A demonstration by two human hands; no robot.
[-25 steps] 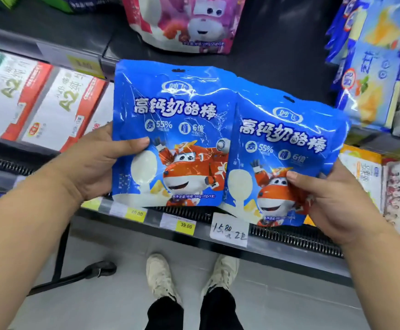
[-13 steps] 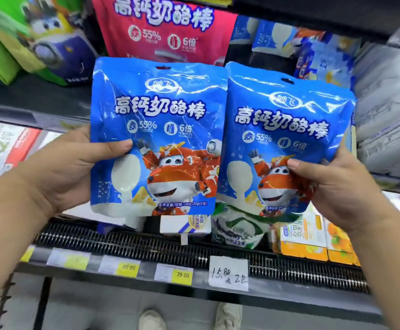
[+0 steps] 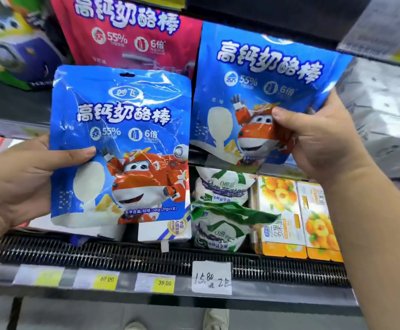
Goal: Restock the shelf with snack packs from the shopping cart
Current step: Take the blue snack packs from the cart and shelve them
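I hold two identical blue snack packs with a red cartoon plane printed on them. My left hand (image 3: 20, 179) grips the left blue pack (image 3: 120, 144) by its left edge, thumb across the front, in front of the lower shelf. My right hand (image 3: 322, 141) pinches the right blue pack (image 3: 263, 91) at its lower right. That pack is raised to the upper shelf (image 3: 11, 101), beside a pink pack (image 3: 132, 36) of the same brand. The shopping cart is out of view.
A green and purple pack (image 3: 11, 48) stands at the upper left. The lower shelf holds green and white pouches (image 3: 220, 210) and orange fruit boxes (image 3: 296, 215). Price tags (image 3: 163, 282) and a handwritten label (image 3: 212, 277) line the shelf's front rail. Silver wrapped stock (image 3: 384, 110) sits at the right.
My right hand has lifted its blue pack up and forward to the upper shelf. The left pack has dropped a little lower. The view has moved closer to the shelf.
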